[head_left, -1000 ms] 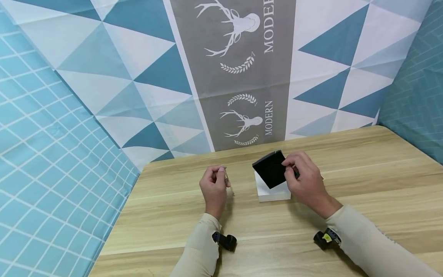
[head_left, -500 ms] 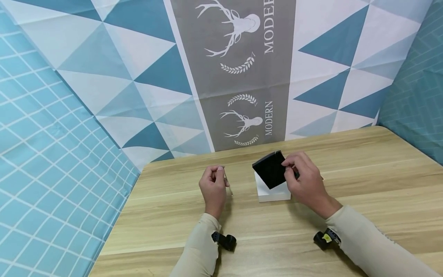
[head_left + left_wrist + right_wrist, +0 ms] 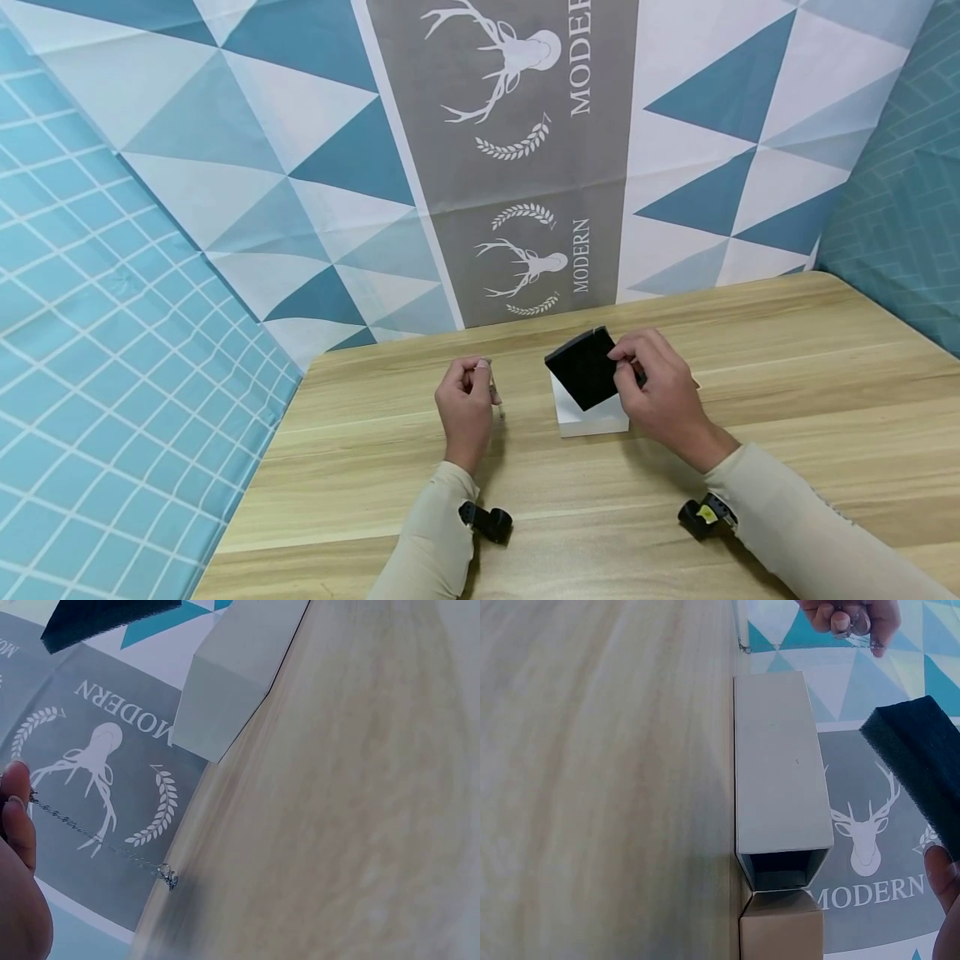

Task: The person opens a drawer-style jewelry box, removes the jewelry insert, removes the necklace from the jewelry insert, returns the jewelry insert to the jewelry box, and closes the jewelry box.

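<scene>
My left hand (image 3: 465, 417) pinches a thin silver chain (image 3: 97, 835) between thumb and fingers. The chain hangs down, and a small clasp (image 3: 168, 877) shows at its lower end in the left wrist view. My right hand (image 3: 658, 392) pinches a flat black foam pad (image 3: 579, 372) by one corner, tilted above a white box (image 3: 594, 426). That box lies on the table between my hands. From the right wrist view its near end is open and dark inside. A brown box-like piece (image 3: 781, 930) sits by that open end, mostly hidden behind my right hand in the head view.
The wood-grain table (image 3: 585, 517) reaches back to a patterned cloth wall (image 3: 547, 183). Blue tiled cloth (image 3: 112, 317) borders the left side and teal cloth (image 3: 892, 225) the right. Each wrist wears a small black camera.
The chain swings a little below my left hand, which shifts very slightly right. The right hand holds the foam pad in nearly the same place.
</scene>
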{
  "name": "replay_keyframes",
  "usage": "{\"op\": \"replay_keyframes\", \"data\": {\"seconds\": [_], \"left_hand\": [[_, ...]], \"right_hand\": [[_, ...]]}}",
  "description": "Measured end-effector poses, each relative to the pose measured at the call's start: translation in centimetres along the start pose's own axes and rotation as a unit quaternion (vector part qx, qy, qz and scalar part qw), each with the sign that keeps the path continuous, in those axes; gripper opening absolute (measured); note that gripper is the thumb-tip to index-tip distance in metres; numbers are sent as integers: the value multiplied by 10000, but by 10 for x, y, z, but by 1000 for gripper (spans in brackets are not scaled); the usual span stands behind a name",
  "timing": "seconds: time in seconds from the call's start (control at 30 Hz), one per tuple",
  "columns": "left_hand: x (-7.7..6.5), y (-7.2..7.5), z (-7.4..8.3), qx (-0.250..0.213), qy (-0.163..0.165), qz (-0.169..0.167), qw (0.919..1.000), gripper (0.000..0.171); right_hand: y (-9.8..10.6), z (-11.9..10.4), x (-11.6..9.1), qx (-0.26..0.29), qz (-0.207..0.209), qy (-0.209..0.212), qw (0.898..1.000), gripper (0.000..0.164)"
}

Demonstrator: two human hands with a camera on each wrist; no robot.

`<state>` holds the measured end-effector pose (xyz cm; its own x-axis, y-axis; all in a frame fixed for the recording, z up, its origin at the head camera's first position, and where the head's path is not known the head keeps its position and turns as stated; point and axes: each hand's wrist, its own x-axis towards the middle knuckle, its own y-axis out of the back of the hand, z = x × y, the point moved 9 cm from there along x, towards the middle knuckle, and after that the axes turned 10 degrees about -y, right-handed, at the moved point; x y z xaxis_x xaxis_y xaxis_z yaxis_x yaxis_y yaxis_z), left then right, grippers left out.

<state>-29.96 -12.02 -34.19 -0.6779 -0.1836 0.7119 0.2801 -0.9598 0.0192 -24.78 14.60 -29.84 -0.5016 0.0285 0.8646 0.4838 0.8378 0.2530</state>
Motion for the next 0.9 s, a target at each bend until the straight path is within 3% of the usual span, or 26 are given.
{"op": "replay_keyframes", "data": {"seconds": [0.13,0.53,0.9], "left_hand": [[0,-1,0,-16,13,-60,10000,16],[-1,-6,-10,552,640,-85,9964,14],[-3,-6,-10,629,663,-200,9956,14]], "right_hand": [[-1,0,1,24,-23,-2,10000,18],[-1,-1,0,59,-123,-8,9999,19],[-2,-1,0,59,-157,52,9998,19]]}}
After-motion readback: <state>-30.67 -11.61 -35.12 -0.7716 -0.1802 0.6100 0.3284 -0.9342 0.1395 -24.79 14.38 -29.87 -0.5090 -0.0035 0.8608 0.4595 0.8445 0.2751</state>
